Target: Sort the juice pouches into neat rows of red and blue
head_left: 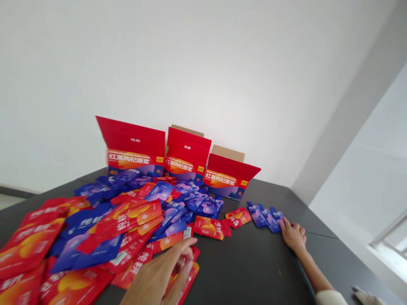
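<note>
My left hand [162, 271] is at the bottom centre, fingers curled, over red packets [189, 279] at the near edge of a large pile. Whether it grips one of them is hidden. Further right, my right hand [294, 236] rests on the table, its fingertips at the right end of a short overlapping row of blue packets [270, 218]. Its other fingers are bent under, and what they hold, if anything, cannot be made out. Red packets [208, 227] and blue packets [159, 191] lie mixed in the pile on the left.
Three red boxes with raised lids, one at left [136, 148], one in the middle [187, 154] and one at right [232, 178], stand behind the pile near the white wall. The dark table [248, 267] extends right. A pale object [367, 296] is at the lower right.
</note>
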`<action>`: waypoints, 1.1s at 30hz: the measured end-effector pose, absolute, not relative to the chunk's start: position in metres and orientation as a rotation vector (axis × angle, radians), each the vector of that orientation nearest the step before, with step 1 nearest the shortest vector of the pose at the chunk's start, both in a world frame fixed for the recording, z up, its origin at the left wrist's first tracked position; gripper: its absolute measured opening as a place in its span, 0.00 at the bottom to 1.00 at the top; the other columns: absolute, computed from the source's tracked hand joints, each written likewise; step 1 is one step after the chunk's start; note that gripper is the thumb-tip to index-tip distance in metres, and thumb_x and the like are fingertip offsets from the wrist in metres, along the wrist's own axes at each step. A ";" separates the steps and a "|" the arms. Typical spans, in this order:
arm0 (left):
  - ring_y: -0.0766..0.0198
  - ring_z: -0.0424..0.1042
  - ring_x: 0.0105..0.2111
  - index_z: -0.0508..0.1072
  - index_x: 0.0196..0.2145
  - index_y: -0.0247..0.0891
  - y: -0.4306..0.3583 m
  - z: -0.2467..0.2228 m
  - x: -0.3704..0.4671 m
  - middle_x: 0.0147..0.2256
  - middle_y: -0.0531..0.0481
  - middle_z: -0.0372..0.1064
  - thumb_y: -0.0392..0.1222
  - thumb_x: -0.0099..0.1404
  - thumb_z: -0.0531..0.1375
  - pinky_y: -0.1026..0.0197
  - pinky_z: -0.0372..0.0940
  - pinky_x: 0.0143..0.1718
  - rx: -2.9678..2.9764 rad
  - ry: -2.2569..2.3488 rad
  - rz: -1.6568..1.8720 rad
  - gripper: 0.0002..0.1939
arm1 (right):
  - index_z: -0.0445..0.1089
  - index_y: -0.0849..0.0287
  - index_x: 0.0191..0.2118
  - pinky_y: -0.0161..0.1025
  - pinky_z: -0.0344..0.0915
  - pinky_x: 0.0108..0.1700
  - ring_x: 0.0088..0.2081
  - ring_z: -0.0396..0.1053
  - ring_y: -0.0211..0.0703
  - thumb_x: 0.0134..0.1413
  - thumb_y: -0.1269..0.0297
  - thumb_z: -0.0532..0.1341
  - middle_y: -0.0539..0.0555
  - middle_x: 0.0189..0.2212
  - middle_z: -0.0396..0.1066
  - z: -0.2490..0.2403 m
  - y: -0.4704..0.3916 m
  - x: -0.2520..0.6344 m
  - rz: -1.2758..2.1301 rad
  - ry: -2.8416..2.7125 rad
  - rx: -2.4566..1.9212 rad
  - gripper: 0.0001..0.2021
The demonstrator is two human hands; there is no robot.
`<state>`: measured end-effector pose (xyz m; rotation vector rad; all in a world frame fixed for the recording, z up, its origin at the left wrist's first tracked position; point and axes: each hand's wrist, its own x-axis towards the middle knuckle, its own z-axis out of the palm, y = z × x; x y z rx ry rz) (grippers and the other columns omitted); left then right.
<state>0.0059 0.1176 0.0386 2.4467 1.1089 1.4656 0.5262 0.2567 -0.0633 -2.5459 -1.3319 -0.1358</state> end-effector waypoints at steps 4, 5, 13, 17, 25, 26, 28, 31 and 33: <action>0.67 0.80 0.31 0.63 0.52 0.49 0.118 0.039 0.005 0.34 0.58 0.78 0.39 0.69 0.52 0.72 0.73 0.34 2.455 1.114 1.466 0.15 | 0.57 0.46 0.65 0.63 0.56 0.54 0.59 0.56 0.72 0.60 0.39 0.42 0.66 0.57 0.58 -0.061 0.262 0.528 -0.144 -1.302 -2.540 0.33; 0.67 0.80 0.31 0.63 0.52 0.49 0.118 0.040 0.005 0.34 0.58 0.78 0.39 0.69 0.52 0.72 0.73 0.34 2.454 1.118 1.472 0.14 | 0.58 0.46 0.65 0.63 0.56 0.54 0.59 0.56 0.72 0.60 0.38 0.42 0.65 0.57 0.58 -0.062 0.262 0.528 -0.145 -1.295 -2.539 0.33; 0.66 0.80 0.31 0.64 0.51 0.49 0.119 0.041 0.004 0.34 0.58 0.79 0.41 0.70 0.53 0.73 0.72 0.34 2.436 1.169 1.534 0.13 | 0.50 0.44 0.68 0.58 0.50 0.62 0.66 0.49 0.59 0.62 0.42 0.39 0.58 0.66 0.50 -0.070 0.270 0.512 -0.170 -1.343 -2.454 0.32; 0.66 0.80 0.31 0.64 0.52 0.49 0.120 0.038 0.003 0.35 0.58 0.79 0.42 0.70 0.52 0.72 0.73 0.34 2.459 1.190 1.514 0.13 | 0.49 0.47 0.68 0.61 0.46 0.63 0.67 0.47 0.57 0.58 0.39 0.45 0.58 0.68 0.48 -0.074 0.277 0.496 -0.150 -1.527 -2.405 0.36; 0.66 0.81 0.31 0.64 0.53 0.47 0.118 0.039 0.001 0.34 0.56 0.80 0.42 0.71 0.52 0.71 0.73 0.34 2.505 1.163 1.524 0.14 | 0.50 0.50 0.68 0.71 0.41 0.61 0.67 0.46 0.61 0.60 0.39 0.43 0.63 0.67 0.48 -0.063 0.281 0.478 -0.194 -1.499 -2.459 0.35; 0.66 0.81 0.31 0.64 0.54 0.47 0.118 0.039 0.001 0.34 0.56 0.80 0.42 0.70 0.52 0.71 0.73 0.34 2.505 1.159 1.528 0.15 | 0.49 0.47 0.68 0.72 0.40 0.60 0.68 0.45 0.61 0.60 0.40 0.44 0.62 0.68 0.47 -0.061 0.281 0.474 -0.236 -1.522 -2.437 0.34; 0.66 0.81 0.32 0.64 0.54 0.46 0.119 0.039 0.001 0.35 0.55 0.80 0.41 0.70 0.52 0.71 0.73 0.34 2.510 1.157 1.528 0.15 | 0.48 0.41 0.68 0.70 0.41 0.61 0.68 0.43 0.59 0.61 0.42 0.45 0.57 0.69 0.44 -0.058 0.279 0.466 -0.312 -1.650 -2.348 0.31; 0.66 0.81 0.33 0.64 0.54 0.46 0.120 0.038 0.000 0.37 0.55 0.80 0.42 0.70 0.52 0.71 0.73 0.36 2.535 1.189 1.511 0.15 | 0.51 0.37 0.67 0.63 0.45 0.63 0.69 0.42 0.55 0.63 0.44 0.44 0.52 0.69 0.45 -0.054 0.276 0.451 -0.285 -1.909 -2.218 0.28; 0.65 0.81 0.34 0.65 0.54 0.46 0.119 0.037 0.000 0.38 0.54 0.80 0.41 0.71 0.52 0.70 0.74 0.38 2.560 1.212 1.500 0.15 | 0.51 0.39 0.67 0.60 0.49 0.63 0.68 0.45 0.54 0.65 0.46 0.43 0.54 0.68 0.49 -0.052 0.272 0.443 -0.231 -1.969 -2.226 0.27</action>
